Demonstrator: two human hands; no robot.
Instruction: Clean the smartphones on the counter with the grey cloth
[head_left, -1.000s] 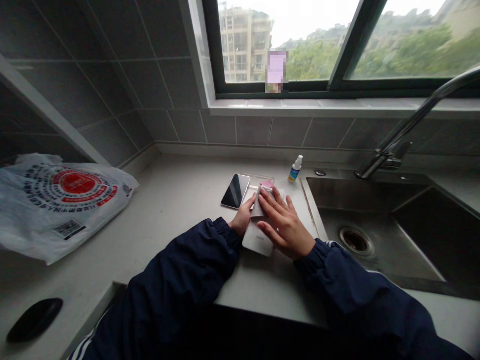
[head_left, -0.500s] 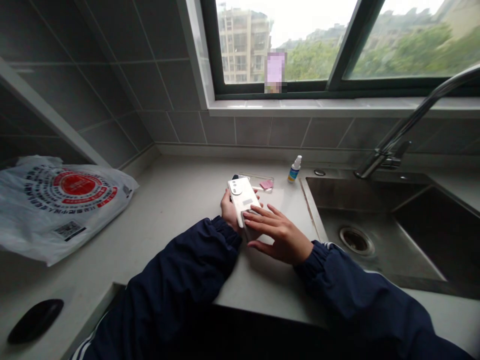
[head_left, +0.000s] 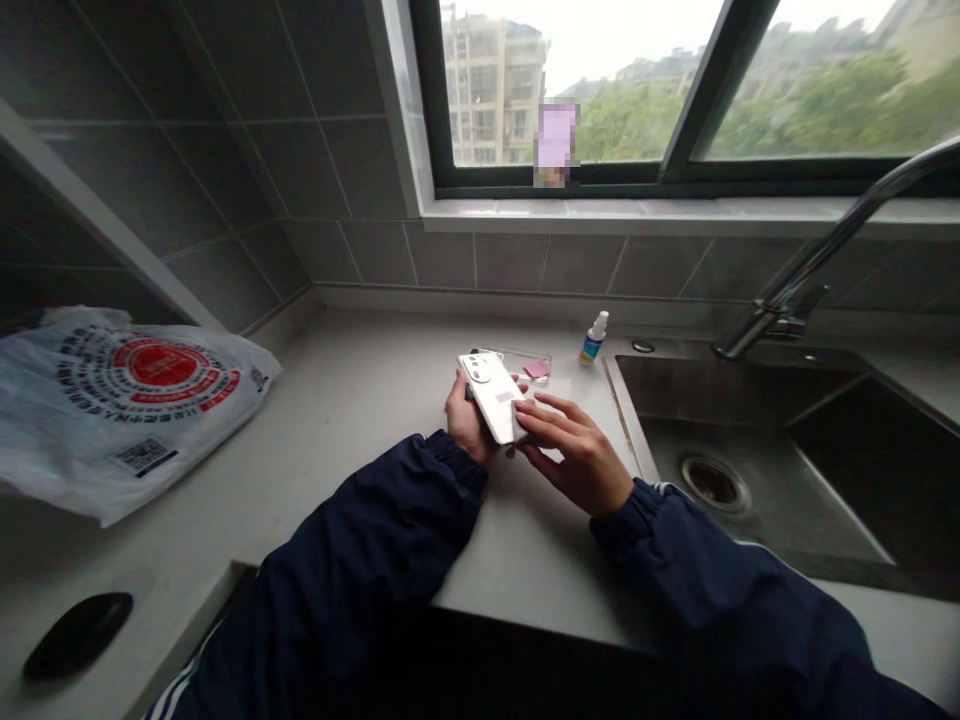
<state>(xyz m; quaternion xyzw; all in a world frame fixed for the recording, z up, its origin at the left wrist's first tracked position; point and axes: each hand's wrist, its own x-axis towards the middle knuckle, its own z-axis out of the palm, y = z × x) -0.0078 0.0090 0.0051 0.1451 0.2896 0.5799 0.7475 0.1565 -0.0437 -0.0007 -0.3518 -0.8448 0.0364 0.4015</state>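
My left hand (head_left: pixel 466 415) is closed round a white smartphone (head_left: pixel 491 392), held back side up and tilted above the counter, its camera block toward the far end. With bent fingers, my right hand (head_left: pixel 577 450) presses a small grey cloth (head_left: pixel 519 428) against the phone's lower right end. Most of the cloth is hidden beneath those fingers. Just behind the phone lies a clear phone case (head_left: pixel 546 358) with a small pink piece (head_left: pixel 536 370) on it. A little spray bottle (head_left: pixel 592 340) with a white cap stands upright beyond, near the sink.
To the right is a steel sink (head_left: pixel 626 400) with a tall chrome faucet (head_left: pixel 780 300). A white plastic bag (head_left: pixel 112 400) with red and black print rests on the left of the counter (head_left: pixel 337 400). A black oval object (head_left: pixel 79 635) sits at the lower left.
My right hand has slid the cloth to the right and down off the phone's back, toward its lower edge. The phone has turned slightly in my left hand, and more of its back shows.
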